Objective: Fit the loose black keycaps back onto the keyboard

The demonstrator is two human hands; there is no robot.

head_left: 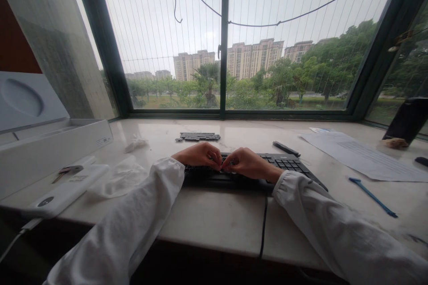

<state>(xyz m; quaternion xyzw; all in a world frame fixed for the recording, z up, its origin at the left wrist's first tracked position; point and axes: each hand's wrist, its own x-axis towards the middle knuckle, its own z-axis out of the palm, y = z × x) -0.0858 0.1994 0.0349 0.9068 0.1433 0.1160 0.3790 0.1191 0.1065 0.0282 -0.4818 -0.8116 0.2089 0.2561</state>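
A black keyboard (294,163) lies on the pale stone sill in front of me, its keys showing at the right end. My left hand (199,155) is closed over its left-middle part, thumb and fingertips pinched together. From the other side my right hand (248,164) meets it, its fingers pinched as well, the fingertips of both hands almost touching at the keys. Whatever is between the fingers is too small and hidden to name. Beyond the left hand, loose dark keycaps (199,136) are laid in rows. A short black strip (286,148) rests behind the keyboard's right part.
To the right lie a blue plastic tool (372,197), printed paper sheets (368,156) and an upright dark phone (407,120). At left are a white box (83,140), a white charger-like block (70,189) with a metal key (65,173), and crumpled clear plastic (122,176). A black cable (264,227) hangs over the front edge.
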